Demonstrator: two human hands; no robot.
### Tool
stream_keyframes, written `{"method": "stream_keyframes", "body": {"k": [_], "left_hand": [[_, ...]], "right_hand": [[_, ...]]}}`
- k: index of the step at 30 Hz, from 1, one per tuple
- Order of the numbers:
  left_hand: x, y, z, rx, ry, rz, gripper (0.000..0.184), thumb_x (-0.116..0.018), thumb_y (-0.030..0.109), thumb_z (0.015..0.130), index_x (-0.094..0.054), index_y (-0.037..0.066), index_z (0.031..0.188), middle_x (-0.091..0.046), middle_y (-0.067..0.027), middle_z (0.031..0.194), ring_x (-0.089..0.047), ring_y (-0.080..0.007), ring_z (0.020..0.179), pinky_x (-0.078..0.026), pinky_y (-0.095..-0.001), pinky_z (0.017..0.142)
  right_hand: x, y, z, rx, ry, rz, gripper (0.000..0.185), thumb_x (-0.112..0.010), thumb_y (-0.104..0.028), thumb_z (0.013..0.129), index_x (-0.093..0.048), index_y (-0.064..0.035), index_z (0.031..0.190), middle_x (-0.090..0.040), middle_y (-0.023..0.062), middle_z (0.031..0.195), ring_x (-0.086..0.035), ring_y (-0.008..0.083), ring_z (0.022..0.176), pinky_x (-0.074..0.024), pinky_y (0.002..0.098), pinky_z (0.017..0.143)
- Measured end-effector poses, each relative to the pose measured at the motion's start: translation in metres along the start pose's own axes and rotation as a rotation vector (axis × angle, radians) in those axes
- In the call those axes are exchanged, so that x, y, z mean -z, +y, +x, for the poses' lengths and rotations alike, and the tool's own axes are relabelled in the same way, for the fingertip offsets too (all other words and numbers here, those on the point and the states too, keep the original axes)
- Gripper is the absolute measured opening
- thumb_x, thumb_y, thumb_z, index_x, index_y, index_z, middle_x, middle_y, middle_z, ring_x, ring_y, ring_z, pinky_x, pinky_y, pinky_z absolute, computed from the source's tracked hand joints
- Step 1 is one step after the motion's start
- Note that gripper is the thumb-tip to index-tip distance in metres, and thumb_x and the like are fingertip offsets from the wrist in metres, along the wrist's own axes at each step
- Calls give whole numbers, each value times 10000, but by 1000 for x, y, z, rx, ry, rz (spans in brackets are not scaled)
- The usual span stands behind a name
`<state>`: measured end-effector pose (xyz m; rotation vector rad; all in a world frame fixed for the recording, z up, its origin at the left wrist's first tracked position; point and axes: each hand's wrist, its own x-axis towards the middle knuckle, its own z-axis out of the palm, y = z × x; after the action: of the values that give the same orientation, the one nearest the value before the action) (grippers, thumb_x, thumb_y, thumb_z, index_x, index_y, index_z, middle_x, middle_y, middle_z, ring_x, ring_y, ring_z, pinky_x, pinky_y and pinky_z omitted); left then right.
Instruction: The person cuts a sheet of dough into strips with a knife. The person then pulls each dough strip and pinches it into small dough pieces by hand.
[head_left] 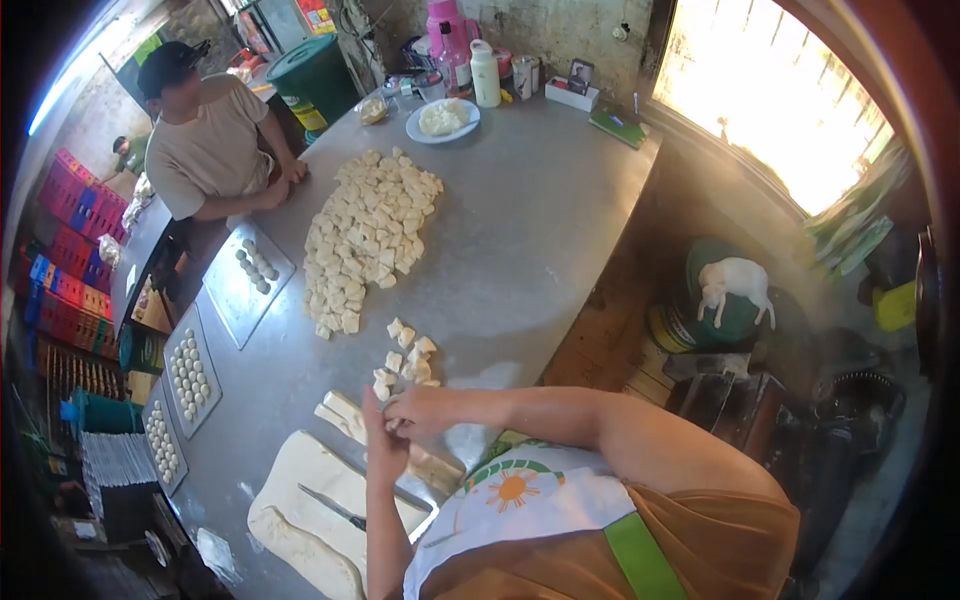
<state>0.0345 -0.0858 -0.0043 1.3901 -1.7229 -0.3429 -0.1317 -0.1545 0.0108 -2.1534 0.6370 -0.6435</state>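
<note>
Both my hands meet over the near part of the metal table, beside a few cut dough pieces. My right hand has its fingers curled against my left hand; what lies between them, if anything, is hidden. Under and beside them are dough strips. A thick dough slab lies to the left, with a knife resting on it. Farther up the table spreads a large pile of cut dough pieces.
Trays with dough balls line the left edge. A co-worker stands at the far left. A white plate, bottles and a green notebook sit at the back. A cat lies on a bin at right.
</note>
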Motion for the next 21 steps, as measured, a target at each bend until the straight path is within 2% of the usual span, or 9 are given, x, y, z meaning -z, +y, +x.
{"method": "stream_keyframes", "body": {"k": [3,6,9,12,13,15,18,19,21], "left_hand": [[20,-4,-1,2,62,-105,399,-504,-55,961,-540,20,1351,-655,-73,1089,-622,-145,893,-497,-277,770],[42,-19,-17,441,-266,-334,350,-487,-52,978,-560,10,1315,-640,-36,985,-566,-89,852,-482,-255,739],[89,47,24,341,-347,-301,281,-506,19,999,-598,11,1264,-633,-19,891,-570,-101,811,-479,-265,717],[73,56,39,316,-216,-481,258,-521,54,1000,-621,21,1236,-612,-1,841,-565,-94,792,-478,-265,709],[68,59,39,297,-157,-566,248,-529,71,1000,-632,26,1222,-601,8,816,-563,-91,782,-478,-265,705],[36,40,31,181,-312,-13,260,-553,68,968,-643,35,1210,-642,-8,849,-601,-122,792,-493,-274,701],[11,28,17,-83,-521,-161,331,-555,0,914,-638,46,1231,-690,-51,945,-655,-179,885,-524,-301,752],[6,36,19,-86,-525,-164,331,-555,0,914,-638,46,1231,-690,-51,945,-655,-179,885,-524,-301,752],[9,58,20,287,-449,-354,340,-556,-8,910,-633,41,1238,-698,-73,1016,-664,-193,940,-530,-304,787]], "right_hand": [[-13,-6,17,42,100,226,340,-724,-268,824,-642,-44,1066,-644,134,969,-636,361,950,-507,466,799],[3,-27,26,122,177,81,298,-698,-251,849,-644,-44,1057,-653,146,952,-646,355,912,-507,459,769],[34,-63,25,214,215,8,280,-677,-264,863,-644,-49,1039,-665,151,962,-653,354,906,-506,462,760],[52,-79,30,368,299,8,288,-660,-307,865,-641,-59,1011,-681,149,999,-654,356,931,-504,473,773],[50,-72,27,194,280,-18,305,-666,-328,857,-641,-63,1007,-679,152,1004,-654,355,933,-505,476,774],[48,-49,21,-148,239,-74,339,-677,-369,842,-642,-71,999,-676,158,1014,-653,352,936,-505,482,777],[58,15,2,-270,194,-191,413,-736,-410,806,-588,-35,894,-658,227,933,-660,379,848,-496,497,695],[64,45,-9,-349,209,-220,395,-729,-395,814,-601,-33,906,-660,225,935,-661,384,849,-502,491,705],[58,56,-20,-429,216,-231,377,-722,-381,822,-615,-32,918,-661,223,936,-661,388,851,-507,485,715]]}}
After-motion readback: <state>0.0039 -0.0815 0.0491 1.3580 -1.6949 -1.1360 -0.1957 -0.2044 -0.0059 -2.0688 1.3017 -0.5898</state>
